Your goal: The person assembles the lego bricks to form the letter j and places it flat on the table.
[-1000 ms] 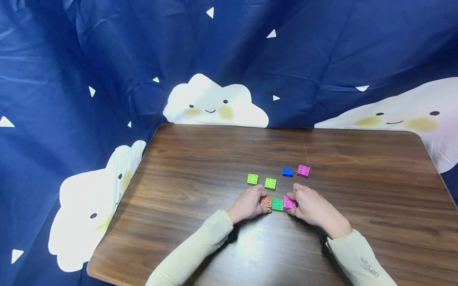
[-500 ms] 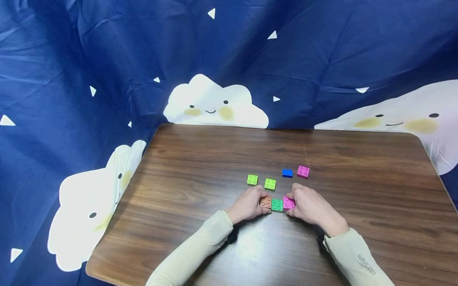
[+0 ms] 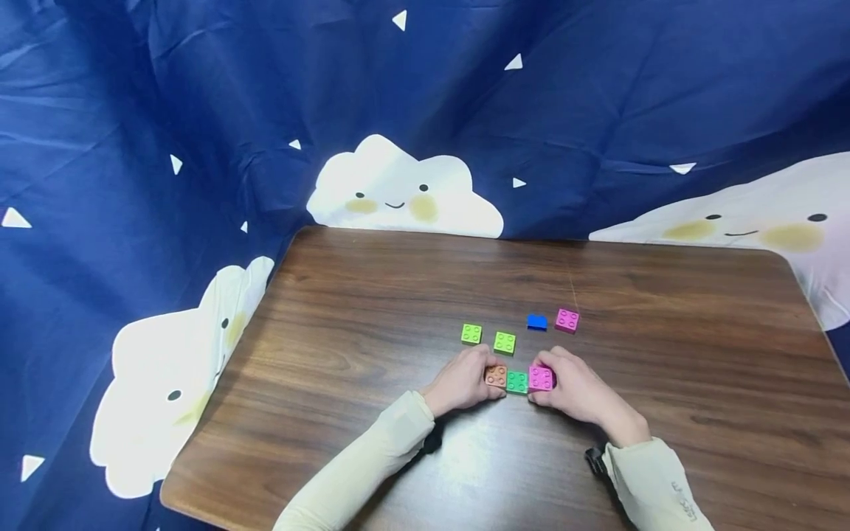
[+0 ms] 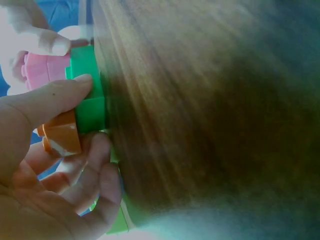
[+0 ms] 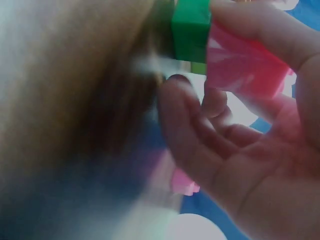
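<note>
A green toy brick [image 3: 516, 382] sits low at the table's surface, with an orange toy brick [image 3: 496, 375] on its left end and a pink toy brick [image 3: 541, 378] on its right end. My left hand [image 3: 460, 380] grips the left end; in the left wrist view its thumb [image 4: 67, 97] crosses the orange brick and presses the green one's side, fingers curled around the other side. With thumb and fingers, my right hand [image 3: 576, 385] pinches the pink brick. The right wrist view shows that pink brick [image 5: 245, 62] against the green brick [image 5: 191, 30].
Behind the hands lie two lime-green bricks [image 3: 471, 334], a blue brick [image 3: 537, 322] and another pink brick [image 3: 567, 320]. The brown wooden table [image 3: 372, 295] meets a blue curtain [image 3: 564, 110] with cloud prints at its far side.
My right hand has turned a little, its fingers shifting on the pink brick so more of that brick's top shows. The left hand stays in place.
</note>
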The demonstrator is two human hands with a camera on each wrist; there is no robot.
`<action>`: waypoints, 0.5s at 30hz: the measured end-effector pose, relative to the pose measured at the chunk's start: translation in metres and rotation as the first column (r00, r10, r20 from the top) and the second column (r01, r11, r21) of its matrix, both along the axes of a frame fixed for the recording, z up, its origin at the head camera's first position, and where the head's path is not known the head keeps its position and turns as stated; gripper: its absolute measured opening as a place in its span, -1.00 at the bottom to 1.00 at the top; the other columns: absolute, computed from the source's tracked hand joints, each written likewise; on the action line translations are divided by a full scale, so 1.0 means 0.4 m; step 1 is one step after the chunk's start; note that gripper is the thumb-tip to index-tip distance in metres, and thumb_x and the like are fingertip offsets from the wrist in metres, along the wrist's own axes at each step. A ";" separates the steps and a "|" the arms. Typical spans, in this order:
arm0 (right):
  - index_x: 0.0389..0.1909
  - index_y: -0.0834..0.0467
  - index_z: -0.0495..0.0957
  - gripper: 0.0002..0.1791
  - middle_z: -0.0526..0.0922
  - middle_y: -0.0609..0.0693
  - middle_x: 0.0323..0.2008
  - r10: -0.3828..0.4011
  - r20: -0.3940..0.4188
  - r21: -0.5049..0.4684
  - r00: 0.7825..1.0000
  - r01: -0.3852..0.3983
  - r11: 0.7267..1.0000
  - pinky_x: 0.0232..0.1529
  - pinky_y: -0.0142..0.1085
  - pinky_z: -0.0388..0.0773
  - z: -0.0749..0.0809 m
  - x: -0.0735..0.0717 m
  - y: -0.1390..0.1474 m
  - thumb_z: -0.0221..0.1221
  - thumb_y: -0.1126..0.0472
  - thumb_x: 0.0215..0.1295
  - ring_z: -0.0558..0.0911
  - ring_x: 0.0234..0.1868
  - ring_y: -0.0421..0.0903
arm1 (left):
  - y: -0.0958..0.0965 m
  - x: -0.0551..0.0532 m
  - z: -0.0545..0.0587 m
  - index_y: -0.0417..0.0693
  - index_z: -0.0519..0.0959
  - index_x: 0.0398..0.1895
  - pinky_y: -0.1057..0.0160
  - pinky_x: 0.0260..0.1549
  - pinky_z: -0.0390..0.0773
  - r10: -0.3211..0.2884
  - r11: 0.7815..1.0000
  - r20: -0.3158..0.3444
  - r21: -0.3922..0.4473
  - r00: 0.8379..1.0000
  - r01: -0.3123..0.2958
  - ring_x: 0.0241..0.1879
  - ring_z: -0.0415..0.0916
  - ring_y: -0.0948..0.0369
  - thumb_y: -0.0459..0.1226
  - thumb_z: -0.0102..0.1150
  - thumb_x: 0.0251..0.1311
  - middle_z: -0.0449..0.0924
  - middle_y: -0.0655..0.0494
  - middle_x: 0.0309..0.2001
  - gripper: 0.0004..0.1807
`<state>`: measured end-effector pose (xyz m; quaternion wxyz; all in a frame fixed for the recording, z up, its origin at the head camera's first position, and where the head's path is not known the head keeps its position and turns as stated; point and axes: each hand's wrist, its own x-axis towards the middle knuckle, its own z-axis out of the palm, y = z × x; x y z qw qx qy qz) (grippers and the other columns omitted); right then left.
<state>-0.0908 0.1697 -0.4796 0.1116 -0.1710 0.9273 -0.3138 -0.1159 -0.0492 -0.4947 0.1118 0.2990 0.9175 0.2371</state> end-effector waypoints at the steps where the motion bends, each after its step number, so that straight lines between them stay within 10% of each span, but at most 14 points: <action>1: -0.26 0.09 0.53 -0.61 0.46 -0.09 -0.39 0.002 0.014 -0.020 1.000 -0.002 1.000 -0.32 -0.29 0.40 -0.005 0.000 0.002 0.46 0.13 -0.11 0.43 -0.37 -0.18 | 0.001 0.000 -0.001 -0.01 0.69 -0.23 0.52 -0.49 0.29 0.000 1.000 -0.001 -0.001 1.000 0.000 -0.45 0.30 0.40 -0.12 0.49 -0.09 0.42 0.25 -0.43 -0.67; 7: -0.07 0.09 0.52 -0.45 0.56 -0.05 -0.22 0.067 0.141 -0.123 0.988 -0.050 0.991 -0.15 -0.21 0.44 -0.018 -0.011 0.031 0.45 -0.05 -0.06 0.49 -0.18 -0.13 | 0.003 -0.001 -0.001 -0.03 0.68 -0.28 0.53 -0.49 0.29 0.015 1.000 0.004 0.011 1.000 -0.015 -0.47 0.30 0.40 -0.14 0.51 -0.13 0.41 0.26 -0.45 -0.68; 15: 0.19 0.05 0.48 -0.48 0.58 0.01 -0.01 0.130 0.394 -0.298 0.910 -0.008 0.955 -0.07 -0.22 0.42 -0.033 -0.028 0.081 0.26 -0.04 0.23 0.48 -0.02 -0.06 | 0.006 0.000 0.003 -0.01 0.67 -0.32 0.53 -0.50 0.30 0.030 1.000 0.028 -0.006 0.999 -0.030 -0.47 0.30 0.39 -0.14 0.51 -0.13 0.39 0.26 -0.45 -0.71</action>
